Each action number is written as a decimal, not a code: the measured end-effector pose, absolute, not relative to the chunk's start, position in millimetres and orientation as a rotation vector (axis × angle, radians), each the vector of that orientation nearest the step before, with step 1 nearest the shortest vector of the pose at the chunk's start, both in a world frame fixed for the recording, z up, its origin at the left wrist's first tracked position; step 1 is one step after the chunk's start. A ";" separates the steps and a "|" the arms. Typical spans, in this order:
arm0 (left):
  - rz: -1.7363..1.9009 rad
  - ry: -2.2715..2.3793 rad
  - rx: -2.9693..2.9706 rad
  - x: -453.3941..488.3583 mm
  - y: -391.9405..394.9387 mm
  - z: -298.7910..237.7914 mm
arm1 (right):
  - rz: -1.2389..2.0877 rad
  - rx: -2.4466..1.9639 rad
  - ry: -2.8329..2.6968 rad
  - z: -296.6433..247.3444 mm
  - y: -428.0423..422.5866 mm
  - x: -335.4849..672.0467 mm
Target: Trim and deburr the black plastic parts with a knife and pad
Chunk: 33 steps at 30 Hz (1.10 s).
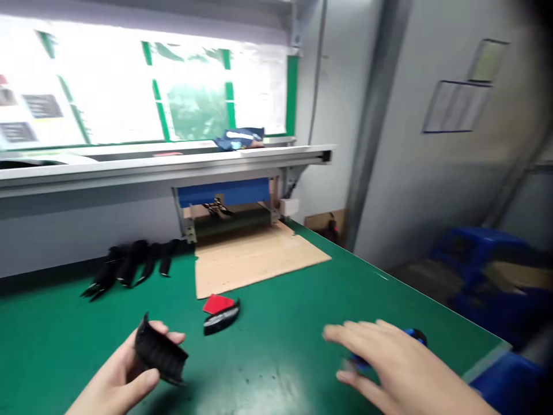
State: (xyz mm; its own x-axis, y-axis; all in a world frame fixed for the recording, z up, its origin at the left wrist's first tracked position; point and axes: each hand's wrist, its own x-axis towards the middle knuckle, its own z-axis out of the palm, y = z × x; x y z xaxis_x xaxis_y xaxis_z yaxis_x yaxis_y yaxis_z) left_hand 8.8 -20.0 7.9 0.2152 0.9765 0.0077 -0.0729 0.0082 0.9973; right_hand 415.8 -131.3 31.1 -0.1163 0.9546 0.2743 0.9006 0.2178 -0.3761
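Note:
My left hand (125, 369) holds a curved black piece (159, 351) with a ribbed inner side, pinched between thumb and fingers above the green tabletop. On the right, my right hand (380, 360) is over a blue and black object (417, 335), palm down, with thumb and fingers apart. The hand covers most of that object, and blur hides its kind. Between the hands, farther back, a curved black piece with a greyish-white face (221, 318) lies against a small red flat piece (218, 303).
Several long black pieces (133, 262) lie at the back left of the green table (276, 346). A cardboard sheet (259, 259) extends from under a blue-fronted frame (224, 193). Above runs a shelf (164, 167) with a dark blue cloth item (242, 138). Blue stools (484, 248) stand right.

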 end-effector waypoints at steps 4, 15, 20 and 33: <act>1.229 0.883 1.251 -9.1 -10.3 12.4 | 0.202 -1.447 -2.267 73.6 -47.6 296.6; 1.404 0.652 0.896 -23.4 -5.9 1.6 | 0.090 -0.908 -2.293 -5.7 26.4 190.3; 1.315 0.614 0.854 -21.5 -10.2 -0.1 | 0.102 -0.936 -2.276 -10.2 24.5 191.7; 1.247 0.646 0.937 -20.2 -13.9 -4.8 | -0.044 -1.058 -2.371 -3.0 19.3 180.2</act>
State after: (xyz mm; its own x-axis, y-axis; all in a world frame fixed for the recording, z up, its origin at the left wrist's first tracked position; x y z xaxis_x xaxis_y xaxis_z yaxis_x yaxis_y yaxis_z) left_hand -20.2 -13.9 -4.8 0.2264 0.9709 0.0778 -0.4964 0.0462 0.8669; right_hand 180.2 19.3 -3.0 -0.5473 0.6811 0.4864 0.6987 0.6917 -0.1824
